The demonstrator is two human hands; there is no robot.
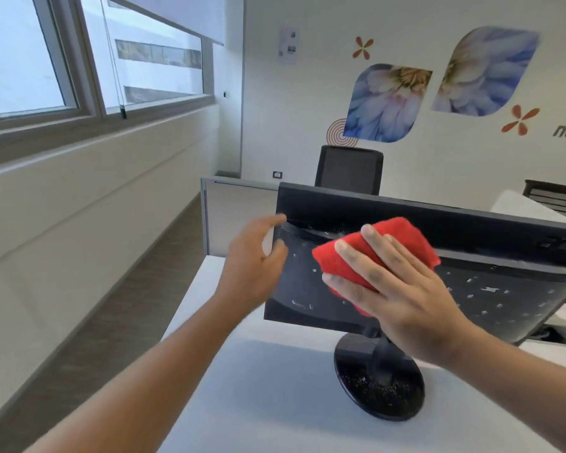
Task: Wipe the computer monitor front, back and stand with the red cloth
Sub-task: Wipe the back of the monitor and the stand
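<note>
The black monitor (490, 256) stands on the white desk with its back panel facing me, speckled with pale dust marks. Its round black stand (373, 387) below is dusty too. A folded red cloth (402, 240) lies flat against the upper back panel. My right hand (396, 286) presses on the cloth with straight, spread fingers. At the monitor's left edge is my left hand (252, 263), fingers relaxed and slightly blurred, fingertips near the top left corner. The screen side is hidden.
The white desk (242, 403) runs forward under the monitor. A black office chair (348, 170) stands behind a low partition (236, 210). A windowed wall (79, 191) is at left, with floor between it and the desk. Dark stacked trays (556, 197) sit far right.
</note>
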